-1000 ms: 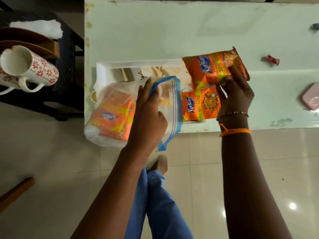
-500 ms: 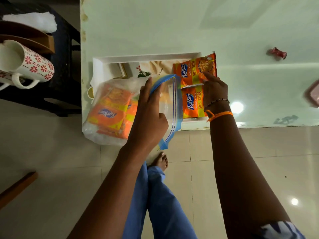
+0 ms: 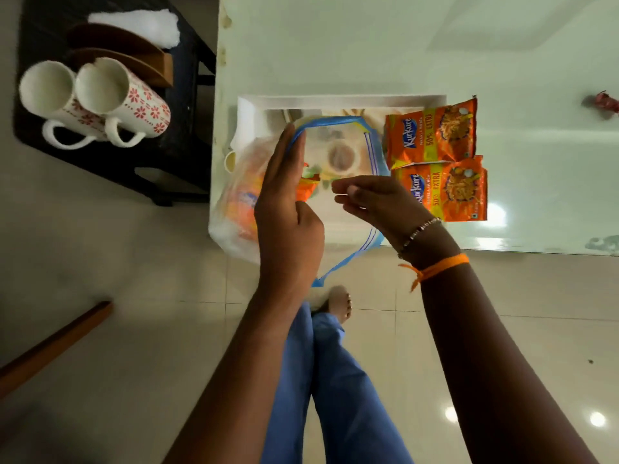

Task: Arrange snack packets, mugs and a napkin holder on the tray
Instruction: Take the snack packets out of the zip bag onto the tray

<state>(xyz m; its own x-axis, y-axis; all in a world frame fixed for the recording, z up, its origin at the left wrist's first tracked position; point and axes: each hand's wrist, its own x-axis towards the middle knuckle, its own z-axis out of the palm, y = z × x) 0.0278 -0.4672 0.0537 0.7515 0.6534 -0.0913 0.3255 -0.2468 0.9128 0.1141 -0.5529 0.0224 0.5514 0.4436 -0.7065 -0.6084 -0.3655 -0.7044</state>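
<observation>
A person's left hand (image 3: 288, 209) held the blue-rimmed mouth of a clear zip bag (image 3: 338, 155) open over the white tray (image 3: 335, 101), fingers straight along the rim and thumb tucked against it. The right hand (image 3: 378, 204) reached into the opening from the 3 o'clock side, fingers extended and loosely together, gripping nothing that could be made out. More orange packets (image 3: 244, 202) showed through the bag at the left hand's 9 o'clock. Two orange snack packets (image 3: 435, 162) lay flat, one above the other and touching, at the tray's 3 o'clock edge on the pale counter (image 3: 368, 45). Two floral mugs (image 3: 93, 102) lay on their sides, touching, on a dark stool (image 3: 167, 155) at the tray's 9 o'clock, with a wooden napkin holder (image 3: 134, 58) just behind them at their 12 o'clock.
</observation>
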